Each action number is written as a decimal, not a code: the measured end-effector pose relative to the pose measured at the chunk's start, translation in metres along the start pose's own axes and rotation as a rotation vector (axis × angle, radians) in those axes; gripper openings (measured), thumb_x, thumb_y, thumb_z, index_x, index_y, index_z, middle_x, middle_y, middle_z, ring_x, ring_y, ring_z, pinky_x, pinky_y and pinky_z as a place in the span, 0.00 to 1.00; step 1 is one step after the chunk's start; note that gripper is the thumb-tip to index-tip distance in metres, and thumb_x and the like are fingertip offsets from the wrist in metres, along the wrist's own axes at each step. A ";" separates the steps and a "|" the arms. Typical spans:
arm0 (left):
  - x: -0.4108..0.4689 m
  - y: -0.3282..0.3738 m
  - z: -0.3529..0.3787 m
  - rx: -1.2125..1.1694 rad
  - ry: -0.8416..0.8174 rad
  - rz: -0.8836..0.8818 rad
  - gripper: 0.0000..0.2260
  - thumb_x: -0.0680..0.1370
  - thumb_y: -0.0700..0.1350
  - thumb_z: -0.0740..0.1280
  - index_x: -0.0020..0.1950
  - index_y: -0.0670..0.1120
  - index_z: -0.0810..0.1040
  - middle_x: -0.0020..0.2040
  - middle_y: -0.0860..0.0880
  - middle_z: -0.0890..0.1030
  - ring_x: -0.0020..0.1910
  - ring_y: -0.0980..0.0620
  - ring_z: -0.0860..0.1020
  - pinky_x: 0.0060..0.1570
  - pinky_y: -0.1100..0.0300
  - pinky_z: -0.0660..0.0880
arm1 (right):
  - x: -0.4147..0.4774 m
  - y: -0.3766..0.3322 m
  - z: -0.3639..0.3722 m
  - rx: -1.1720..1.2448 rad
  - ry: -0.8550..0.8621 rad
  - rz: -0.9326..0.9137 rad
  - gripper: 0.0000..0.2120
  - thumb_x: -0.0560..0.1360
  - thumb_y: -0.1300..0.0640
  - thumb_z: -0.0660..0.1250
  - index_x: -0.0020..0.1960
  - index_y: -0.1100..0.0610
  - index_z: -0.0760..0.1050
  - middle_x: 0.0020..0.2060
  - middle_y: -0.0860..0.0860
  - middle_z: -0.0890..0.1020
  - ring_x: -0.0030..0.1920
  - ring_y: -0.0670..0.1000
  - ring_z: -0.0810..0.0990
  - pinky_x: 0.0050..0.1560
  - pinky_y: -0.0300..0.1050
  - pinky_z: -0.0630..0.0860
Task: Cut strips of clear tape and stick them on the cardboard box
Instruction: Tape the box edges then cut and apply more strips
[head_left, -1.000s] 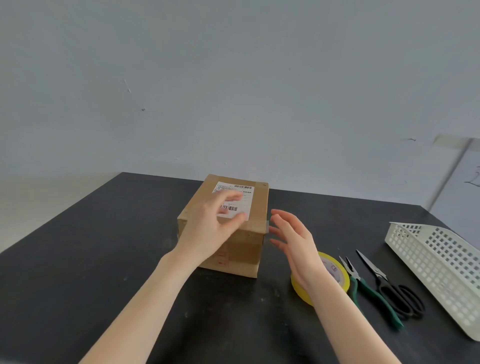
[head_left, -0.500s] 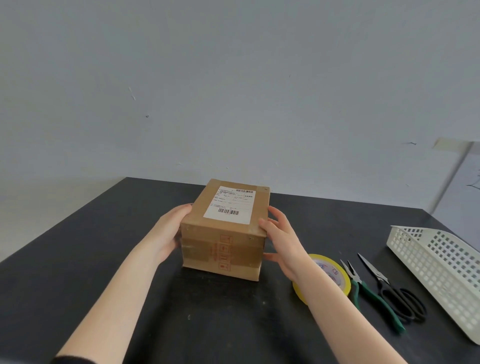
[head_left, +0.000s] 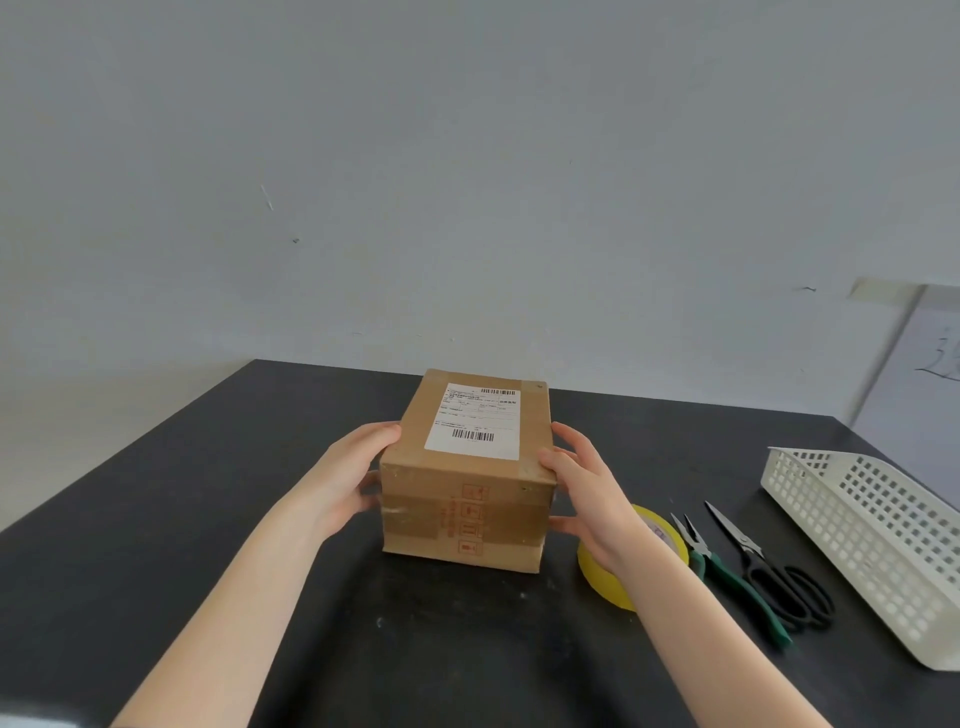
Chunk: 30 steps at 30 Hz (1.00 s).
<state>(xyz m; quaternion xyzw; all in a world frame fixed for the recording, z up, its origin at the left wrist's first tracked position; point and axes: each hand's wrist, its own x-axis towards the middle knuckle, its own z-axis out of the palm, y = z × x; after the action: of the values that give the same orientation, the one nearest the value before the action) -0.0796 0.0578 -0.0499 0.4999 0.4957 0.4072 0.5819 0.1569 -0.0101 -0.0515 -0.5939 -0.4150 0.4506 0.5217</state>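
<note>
A brown cardboard box with a white shipping label on top stands on the dark table, with older tape bands across its front face. My left hand grips its left side, fingertips curled over the top edge. My right hand grips the right side in the same way, thumb low on the wall. A yellow-edged roll of tape lies flat just right of the box, partly hidden behind my right wrist. Black scissors lie further right.
Green-handled pliers lie between the tape roll and the scissors. A white perforated plastic basket sits at the table's right edge. A pale wall rises behind the table's far edge.
My left hand has left the label on top and gone to the box's left side. My right hand has closed in on the right side. The box sits squarer to me.
</note>
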 end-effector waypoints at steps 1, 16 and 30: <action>-0.002 -0.001 0.001 0.005 0.000 0.003 0.12 0.80 0.54 0.62 0.61 0.54 0.76 0.58 0.48 0.78 0.58 0.46 0.75 0.58 0.45 0.76 | -0.003 0.000 -0.002 -0.001 0.004 0.002 0.21 0.81 0.51 0.62 0.72 0.42 0.62 0.63 0.46 0.74 0.63 0.52 0.72 0.62 0.66 0.71; -0.026 -0.012 0.031 -0.006 -0.007 0.031 0.11 0.80 0.56 0.62 0.61 0.55 0.73 0.58 0.51 0.78 0.58 0.49 0.75 0.60 0.47 0.74 | -0.033 0.004 -0.028 0.017 0.044 0.017 0.19 0.81 0.52 0.61 0.71 0.43 0.63 0.61 0.48 0.75 0.62 0.52 0.74 0.61 0.67 0.72; -0.034 -0.013 0.038 0.003 -0.002 0.035 0.11 0.79 0.55 0.63 0.60 0.55 0.72 0.56 0.52 0.77 0.55 0.51 0.75 0.57 0.48 0.74 | -0.039 0.004 -0.037 0.024 0.048 0.017 0.19 0.81 0.51 0.61 0.71 0.44 0.65 0.60 0.48 0.76 0.60 0.52 0.75 0.63 0.70 0.71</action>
<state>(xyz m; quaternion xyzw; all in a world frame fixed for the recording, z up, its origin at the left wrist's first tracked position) -0.0485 0.0162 -0.0563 0.5099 0.4868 0.4161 0.5744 0.1830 -0.0566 -0.0494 -0.6016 -0.3917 0.4456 0.5349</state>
